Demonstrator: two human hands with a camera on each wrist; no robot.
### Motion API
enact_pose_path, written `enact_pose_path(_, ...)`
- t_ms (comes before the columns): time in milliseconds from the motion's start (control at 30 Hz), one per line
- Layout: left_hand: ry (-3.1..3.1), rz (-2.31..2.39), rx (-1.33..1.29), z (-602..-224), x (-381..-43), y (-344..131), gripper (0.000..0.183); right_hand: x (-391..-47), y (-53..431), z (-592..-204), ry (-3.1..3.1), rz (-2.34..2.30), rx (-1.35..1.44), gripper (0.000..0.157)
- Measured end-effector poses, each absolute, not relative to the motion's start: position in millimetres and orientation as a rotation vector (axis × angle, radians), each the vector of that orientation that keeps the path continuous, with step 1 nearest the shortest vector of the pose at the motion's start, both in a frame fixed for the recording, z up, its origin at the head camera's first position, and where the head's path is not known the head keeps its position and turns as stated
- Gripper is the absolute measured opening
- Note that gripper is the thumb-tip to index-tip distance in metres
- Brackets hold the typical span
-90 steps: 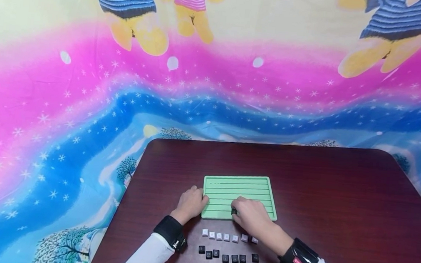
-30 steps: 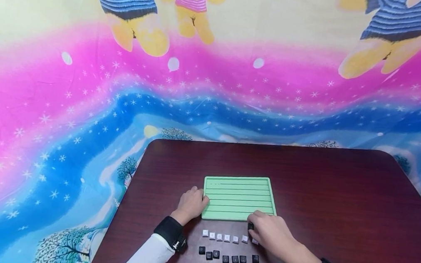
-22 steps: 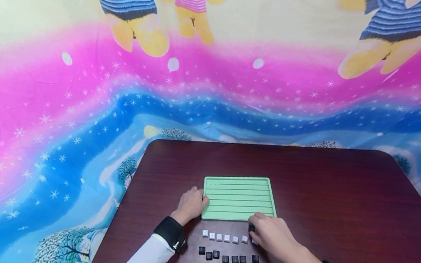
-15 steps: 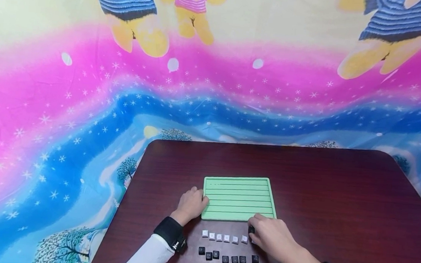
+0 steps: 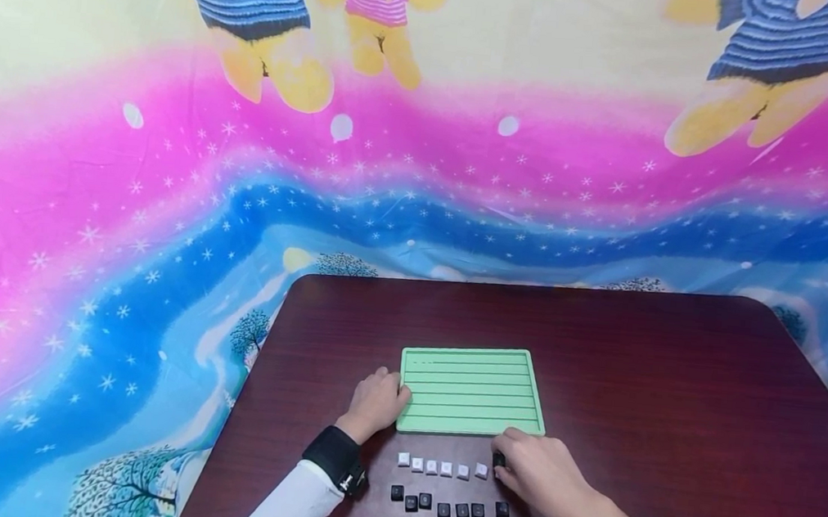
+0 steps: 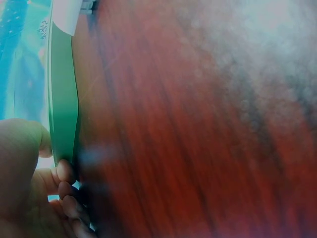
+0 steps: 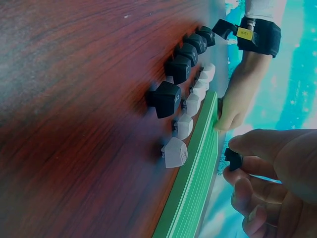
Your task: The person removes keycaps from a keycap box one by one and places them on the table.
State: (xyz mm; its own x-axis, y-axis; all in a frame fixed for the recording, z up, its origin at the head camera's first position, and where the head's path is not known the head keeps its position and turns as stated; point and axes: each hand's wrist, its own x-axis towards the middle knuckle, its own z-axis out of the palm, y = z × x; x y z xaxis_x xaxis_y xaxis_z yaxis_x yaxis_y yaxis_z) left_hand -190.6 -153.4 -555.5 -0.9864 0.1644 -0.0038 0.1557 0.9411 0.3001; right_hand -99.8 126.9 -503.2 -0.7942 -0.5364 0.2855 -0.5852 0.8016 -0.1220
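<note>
My left hand [image 5: 375,401] grips the left edge of a green ridged tray [image 5: 472,391]. In the left wrist view, its thumb and fingertips close on the tray's side wall [image 6: 64,104]. Just off the tray's near right corner is my right hand [image 5: 542,468], pinching a black keycap [image 7: 234,158] between thumb and fingers. The right wrist view shows that keycap held up beside the tray, its underside partly hidden by the fingers. White keycaps [image 5: 446,468] form a row in front of the tray; my right hand covers the row's right end.
Nearer to me, a looser row of several black keycaps [image 5: 444,511] lies on the dark wooden table [image 5: 667,412]. A patterned cloth [image 5: 422,169] hangs behind the table's far edge. Each wrist wears a black strap [image 5: 332,452] with a camera.
My right hand has moved from over the tray's near edge rightward and toward me, carrying the black keycap, and lately shifted slightly further. The left hand and tray stay put.
</note>
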Motion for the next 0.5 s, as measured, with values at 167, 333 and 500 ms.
enact_pose_path(167, 3.064, 0.477, 0.258, -556.1, -190.7, -153.3, 0.034, -97.6, 131.4, -504.6, -2.741, 0.299, 0.877, 0.021)
enact_pose_path(333, 3.047, 0.483, 0.235, -557.9, -191.7, -153.6, 0.035, -95.5, 134.8, -504.9, -2.727, 0.280, 0.887, 0.024)
enact_pose_path(500, 3.051, 0.481, 0.227, -557.2, -192.0, -153.5, 0.035, -93.9, 137.4, -505.8, -2.720, 0.279, 0.893, 0.025)
